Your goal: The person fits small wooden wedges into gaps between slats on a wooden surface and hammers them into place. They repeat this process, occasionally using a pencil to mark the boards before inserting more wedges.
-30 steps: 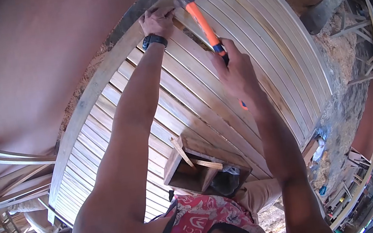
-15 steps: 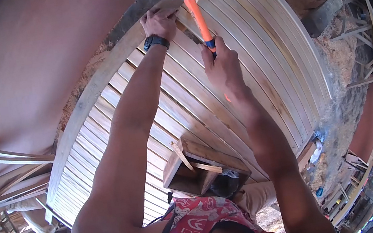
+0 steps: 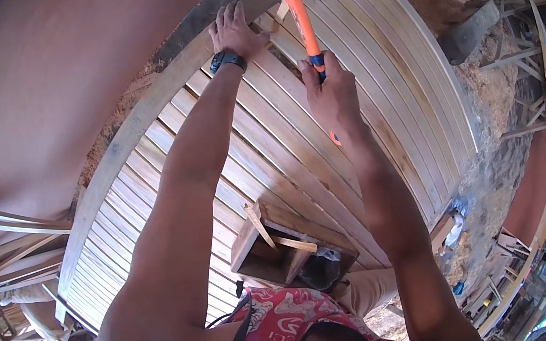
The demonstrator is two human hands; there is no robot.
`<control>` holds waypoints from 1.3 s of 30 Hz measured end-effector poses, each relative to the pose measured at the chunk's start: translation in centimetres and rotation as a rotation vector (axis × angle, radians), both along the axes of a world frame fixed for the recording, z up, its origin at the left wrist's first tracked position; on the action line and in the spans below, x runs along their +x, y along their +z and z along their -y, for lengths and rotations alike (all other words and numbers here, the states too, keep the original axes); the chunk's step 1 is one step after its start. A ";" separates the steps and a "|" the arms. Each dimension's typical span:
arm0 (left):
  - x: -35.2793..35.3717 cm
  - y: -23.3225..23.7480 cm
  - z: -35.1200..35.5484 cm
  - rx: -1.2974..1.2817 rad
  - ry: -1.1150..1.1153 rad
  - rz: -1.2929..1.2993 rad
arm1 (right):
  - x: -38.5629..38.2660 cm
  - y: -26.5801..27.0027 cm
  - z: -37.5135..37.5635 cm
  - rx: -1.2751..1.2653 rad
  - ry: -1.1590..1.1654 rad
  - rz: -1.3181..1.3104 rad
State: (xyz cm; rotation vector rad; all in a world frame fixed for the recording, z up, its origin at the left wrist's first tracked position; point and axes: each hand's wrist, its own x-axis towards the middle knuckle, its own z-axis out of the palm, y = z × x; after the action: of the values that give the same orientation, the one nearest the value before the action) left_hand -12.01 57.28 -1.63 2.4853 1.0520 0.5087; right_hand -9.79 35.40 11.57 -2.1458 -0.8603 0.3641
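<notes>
Here's the right hand, fingers wrapped around the hammer, closed firmly on the dark grip low on the handle. That low hold looks like a choice for reach: it leaves most of the orange shaft free and puts the head out at the far side of the slats, well away from the wrist. The head is blurred against the far edge, so whether it touches the wood there, I can't tell.

Over to the left hand: palm down at the rail, fingers spread, pinching nothing that shows. It sits just beside the hammer's line, arm stretched almost straight, and the pose reads as a brace, steadying wood and body together. The watch rides on that wrist, clear of the fingers. Between the two hands, a dark gap shows among the slats.

Down near the lap sits the box, resting on the slats, tilted in this view, a divider splitting it. Sticks lie across its top, and some plastic fills the right compartment. Parked so close to the body, it seems placed for easy reach, out of the hammer's way.
</notes>
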 end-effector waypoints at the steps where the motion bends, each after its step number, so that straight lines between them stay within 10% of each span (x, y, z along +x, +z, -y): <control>1: 0.1 0.0 -0.1 0.001 0.003 0.000 | 0.0 -0.3 -0.2 0.001 0.003 0.000; 11: 0.5 0.3 -0.6 -0.067 0.041 -0.101 | -0.2 -0.2 -0.2 -0.269 0.054 -0.082; 17: 0.5 -0.2 -0.6 -0.057 0.044 -0.086 | -0.9 -2.1 0.0 0.338 -0.016 0.123; 19: 0.5 -0.5 -0.5 -0.072 0.035 -0.096 | 1.2 -5.4 -0.7 -0.208 0.089 0.117; 22: 0.6 -0.2 -1.2 -0.104 0.049 -0.054 | 2.0 -2.3 -1.6 -0.301 0.134 0.013; 27: 0.4 -0.1 -0.5 -0.066 0.038 -0.075 | -1.6 -2.2 -0.4 0.308 -0.008 0.128; 30: 0.5 -0.5 -0.7 -0.055 0.035 -0.084 | 1.8 -8.4 -0.7 -0.278 0.067 0.056; 35: 0.5 0.8 -0.4 -0.081 0.032 -0.094 | 0.3 -1.0 -1.1 0.071 0.039 0.105; 39: 0.4 0.3 -0.2 -0.053 0.040 -0.087 | -0.3 -5.1 -0.3 0.096 0.006 0.074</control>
State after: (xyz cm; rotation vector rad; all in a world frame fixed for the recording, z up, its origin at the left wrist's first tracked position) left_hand -11.62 57.47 -1.31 2.4636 1.1352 0.3824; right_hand -10.14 35.68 6.47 -2.0791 -0.9080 0.2429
